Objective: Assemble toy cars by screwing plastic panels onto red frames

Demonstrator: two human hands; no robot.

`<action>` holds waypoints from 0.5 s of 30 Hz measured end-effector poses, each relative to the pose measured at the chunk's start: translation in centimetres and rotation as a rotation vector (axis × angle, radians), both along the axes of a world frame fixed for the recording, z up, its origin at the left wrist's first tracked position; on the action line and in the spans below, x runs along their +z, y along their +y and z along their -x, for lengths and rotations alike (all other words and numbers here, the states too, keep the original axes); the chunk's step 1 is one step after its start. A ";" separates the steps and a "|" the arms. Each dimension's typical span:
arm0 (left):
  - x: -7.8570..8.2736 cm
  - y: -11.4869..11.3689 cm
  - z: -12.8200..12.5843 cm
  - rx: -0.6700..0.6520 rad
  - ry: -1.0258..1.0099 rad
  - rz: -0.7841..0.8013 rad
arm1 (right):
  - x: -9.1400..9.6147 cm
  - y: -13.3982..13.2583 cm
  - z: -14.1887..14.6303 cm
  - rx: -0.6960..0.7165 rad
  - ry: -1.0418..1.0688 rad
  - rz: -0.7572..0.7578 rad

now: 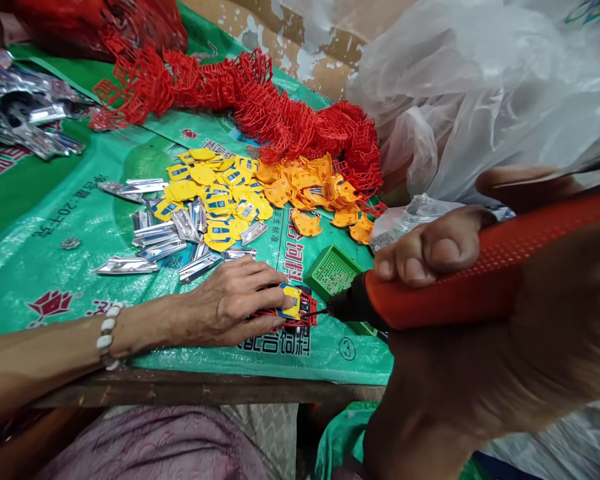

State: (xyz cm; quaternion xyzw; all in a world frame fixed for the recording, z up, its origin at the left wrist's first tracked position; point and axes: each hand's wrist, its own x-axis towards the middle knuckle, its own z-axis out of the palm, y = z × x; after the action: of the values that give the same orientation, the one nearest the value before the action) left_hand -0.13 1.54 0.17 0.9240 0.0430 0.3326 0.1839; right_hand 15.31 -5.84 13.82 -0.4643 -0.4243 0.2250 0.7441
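Observation:
My left hand [233, 303] rests on the green sheet and pinches a small red frame with a yellow piece [294, 307] set in it, holding it flat near the table's front edge. My right hand [480, 313] is wrapped round an orange-handled screwdriver [460, 280]. Its dark tip [325, 311] touches the red frame from the right. A small green tray [333, 270] sits just behind the frame.
Yellow pieces [220, 193] and orange pieces [310, 190] lie heaped mid-table, with silver metal strips [165, 243] to their left. Red plastic frames [260, 107] pile up behind. A clear plastic bag [480, 93] bulks at the right. Foil scraps [20, 113] lie far left.

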 end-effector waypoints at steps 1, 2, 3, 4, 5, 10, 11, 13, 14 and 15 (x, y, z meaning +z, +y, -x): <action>0.0 0.0 0.0 -0.001 0.003 -0.004 | 0.0 0.0 0.1 0.005 0.004 0.005; 0.0 0.0 0.0 -0.001 0.008 -0.012 | -0.1 -0.1 0.1 0.004 0.005 0.021; 0.0 0.0 -0.1 -0.001 0.008 -0.018 | -0.1 -0.1 0.2 -0.002 0.004 0.035; 0.0 0.1 -0.1 -0.003 0.006 -0.022 | -0.1 -0.2 0.3 -0.005 0.002 0.048; 0.0 0.1 -0.1 -0.006 0.007 -0.023 | 0.0 -0.2 0.4 -0.007 -0.001 0.056; 0.2 0.0 0.0 -0.013 0.008 -0.022 | 0.0 0.0 0.4 -0.003 0.022 0.050; 0.2 0.0 0.0 -0.012 0.006 -0.023 | -0.1 0.1 0.4 -0.001 0.029 0.049; 0.3 0.0 0.0 -0.014 0.007 -0.024 | -0.2 0.2 0.2 -0.002 0.030 0.035; 0.3 0.0 0.0 -0.014 0.010 -0.022 | -0.2 0.2 0.2 0.002 0.021 0.018; 0.3 -0.1 0.0 -0.014 0.014 -0.022 | -0.3 0.1 0.1 0.010 0.015 0.010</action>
State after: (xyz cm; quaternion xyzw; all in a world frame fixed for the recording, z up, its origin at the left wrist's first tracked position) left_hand -0.14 1.48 0.45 0.9285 0.0343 0.3254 0.1756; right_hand 15.19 -5.72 13.56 -0.4640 -0.4199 0.2344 0.7439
